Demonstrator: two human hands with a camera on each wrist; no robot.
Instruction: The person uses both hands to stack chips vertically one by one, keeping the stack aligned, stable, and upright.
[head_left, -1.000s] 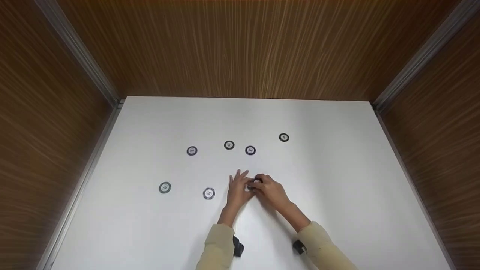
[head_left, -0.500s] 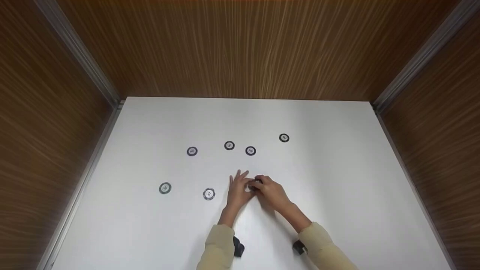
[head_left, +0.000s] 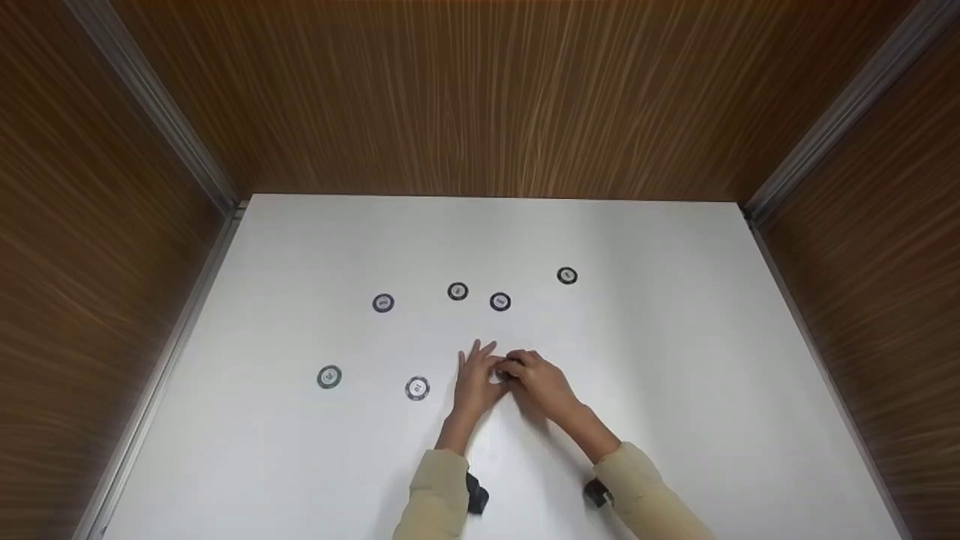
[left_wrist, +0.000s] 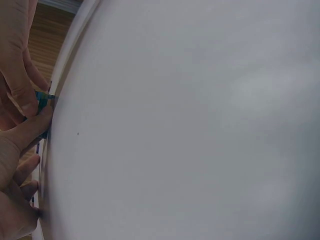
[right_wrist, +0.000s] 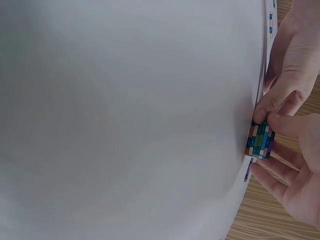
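Observation:
A short stack of poker chips (right_wrist: 259, 140) stands on the white table between the two hands; its striped edges face the right wrist view. My right hand (head_left: 547, 386) holds it from the right with thumb and curled fingers. From the other side my left hand (head_left: 476, 384) grips the stack with thumb and index finger, its remaining fingers spread and pointing away. In the head view the fingers cover most of the stack. A sliver of the chips shows under the fingertips in the left wrist view.
Several single chips lie flat and apart: a green-edged chip (head_left: 329, 376) and a grey-edged chip (head_left: 418, 388) to the left, a purple-edged chip (head_left: 383, 303) and dark chips (head_left: 500, 301) farther back. Wood-grain panels (head_left: 480, 97) wall the table (head_left: 675, 337) at back and sides.

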